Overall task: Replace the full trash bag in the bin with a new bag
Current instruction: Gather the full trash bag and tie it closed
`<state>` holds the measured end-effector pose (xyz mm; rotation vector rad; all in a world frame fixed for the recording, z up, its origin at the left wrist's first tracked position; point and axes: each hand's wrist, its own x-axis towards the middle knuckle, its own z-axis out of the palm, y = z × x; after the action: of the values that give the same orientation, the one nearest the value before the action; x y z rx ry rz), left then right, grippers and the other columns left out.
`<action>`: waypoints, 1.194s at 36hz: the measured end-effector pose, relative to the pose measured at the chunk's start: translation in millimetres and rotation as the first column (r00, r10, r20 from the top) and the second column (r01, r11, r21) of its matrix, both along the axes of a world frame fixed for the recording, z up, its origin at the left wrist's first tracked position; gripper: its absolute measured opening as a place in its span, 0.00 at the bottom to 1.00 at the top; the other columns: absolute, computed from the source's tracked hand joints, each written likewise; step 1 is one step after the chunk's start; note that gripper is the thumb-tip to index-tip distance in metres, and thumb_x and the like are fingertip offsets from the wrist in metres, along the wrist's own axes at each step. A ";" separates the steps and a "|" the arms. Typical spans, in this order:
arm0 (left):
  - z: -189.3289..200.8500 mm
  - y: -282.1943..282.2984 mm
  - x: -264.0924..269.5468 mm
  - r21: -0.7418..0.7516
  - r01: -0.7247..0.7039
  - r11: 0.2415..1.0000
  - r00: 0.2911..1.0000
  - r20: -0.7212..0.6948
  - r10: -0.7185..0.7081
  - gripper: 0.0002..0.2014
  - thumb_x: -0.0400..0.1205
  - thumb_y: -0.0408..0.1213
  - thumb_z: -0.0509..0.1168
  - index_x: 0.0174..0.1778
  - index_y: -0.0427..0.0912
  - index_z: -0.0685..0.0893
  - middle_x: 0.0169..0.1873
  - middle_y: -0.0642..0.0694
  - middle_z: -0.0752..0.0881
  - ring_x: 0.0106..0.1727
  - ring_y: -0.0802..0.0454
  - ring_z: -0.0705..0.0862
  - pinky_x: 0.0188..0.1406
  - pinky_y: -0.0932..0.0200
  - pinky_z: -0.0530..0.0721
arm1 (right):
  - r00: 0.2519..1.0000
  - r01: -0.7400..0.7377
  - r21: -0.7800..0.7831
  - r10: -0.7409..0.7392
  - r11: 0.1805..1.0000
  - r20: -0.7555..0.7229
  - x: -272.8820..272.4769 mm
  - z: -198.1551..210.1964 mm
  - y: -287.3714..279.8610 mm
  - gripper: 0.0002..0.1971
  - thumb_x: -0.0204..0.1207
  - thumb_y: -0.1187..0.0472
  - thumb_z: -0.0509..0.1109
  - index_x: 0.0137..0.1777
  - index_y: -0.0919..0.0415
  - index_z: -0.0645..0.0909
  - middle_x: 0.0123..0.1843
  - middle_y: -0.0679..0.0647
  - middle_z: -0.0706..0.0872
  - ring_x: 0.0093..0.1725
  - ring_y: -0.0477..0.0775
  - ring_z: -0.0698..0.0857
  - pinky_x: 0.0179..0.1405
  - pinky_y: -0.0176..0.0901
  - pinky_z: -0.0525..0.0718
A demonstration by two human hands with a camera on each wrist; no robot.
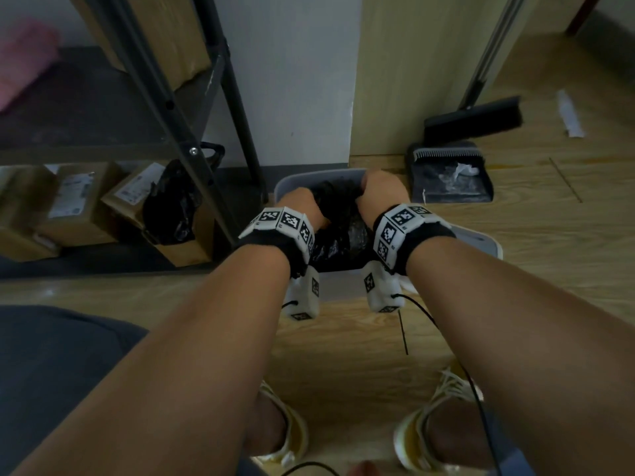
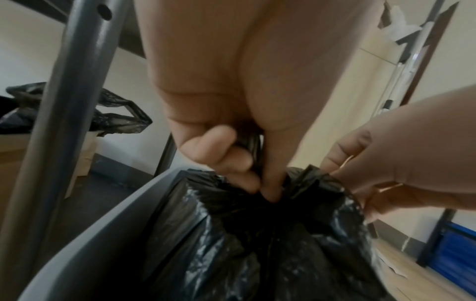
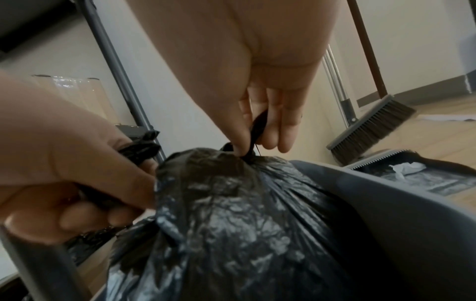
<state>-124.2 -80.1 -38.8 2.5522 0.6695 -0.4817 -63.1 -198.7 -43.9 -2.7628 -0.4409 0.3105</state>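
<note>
Early stage: full black bag (image 1: pixel 338 231) sits inside grey bin (image 1: pixel 311 178), top gathered. Left hand (image 2: pixel 219 154) & right hand (image 3: pixel 265 122) each pinch a bunched bag ear; grip closed on plastic. Left: tie, lift out, fit new bag.

From the head view the fingertips of both hands, the left hand (image 1: pixel 298 201) and the right hand (image 1: pixel 379 190), are out of sight behind their own backs and the gathered black trash bag (image 1: pixel 338 231). The wrists and their marker bands cover much of the bin (image 1: pixel 319 178), so only part of its rim shows. In the left wrist view the bin's base is cut off by the lower edge. The labels on the cardboard boxes (image 1: pixel 72 201) under the shelf are too small and blurred to read. The broom's (image 1: pixel 477 115) handle runs out of the top edge.
</note>
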 end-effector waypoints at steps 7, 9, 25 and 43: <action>-3.5 3.6 1.4 0.080 -0.048 0.996 0.995 0.093 0.040 0.17 0.82 0.44 0.65 0.54 0.33 0.87 0.55 0.36 0.88 0.57 0.40 0.85 0.45 0.54 0.77 | 1.000 0.003 -0.024 -0.003 1.000 -0.008 2.2 -0.9 -8.3 0.15 0.83 0.67 0.62 0.67 0.71 0.77 0.67 0.67 0.82 0.66 0.64 0.82 0.61 0.49 0.81; -1.1 4.6 1.4 0.076 -0.099 0.992 0.992 0.092 0.092 0.16 0.82 0.43 0.64 0.54 0.33 0.86 0.56 0.36 0.87 0.57 0.38 0.85 0.49 0.53 0.79 | 1.000 0.017 -0.023 -0.017 1.000 0.012 1.6 -1.7 -11.0 0.15 0.83 0.66 0.62 0.67 0.70 0.77 0.68 0.67 0.82 0.66 0.64 0.82 0.61 0.49 0.81; -12.6 9.3 -4.9 0.370 -0.197 0.908 0.980 0.071 0.184 0.17 0.83 0.38 0.54 0.66 0.41 0.80 0.67 0.41 0.81 0.73 0.41 0.74 0.75 0.43 0.62 | 0.985 0.156 -0.069 -0.160 0.985 -0.066 -4.9 -15.1 -18.1 0.10 0.82 0.68 0.61 0.60 0.69 0.78 0.61 0.65 0.85 0.59 0.65 0.86 0.48 0.49 0.81; -11.3 27.0 0.5 0.405 -0.145 0.903 0.986 0.136 0.097 0.19 0.80 0.53 0.64 0.56 0.42 0.84 0.56 0.41 0.87 0.64 0.39 0.80 0.69 0.42 0.66 | 0.984 0.175 -0.162 -0.170 0.971 0.043 -0.5 -8.6 -23.7 0.07 0.80 0.63 0.61 0.51 0.61 0.81 0.57 0.61 0.87 0.63 0.63 0.81 0.71 0.60 0.66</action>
<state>-123.7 -53.1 -50.1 2.8779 0.9700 -0.1600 -63.6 -222.4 -52.4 -2.9454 -0.1860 0.2759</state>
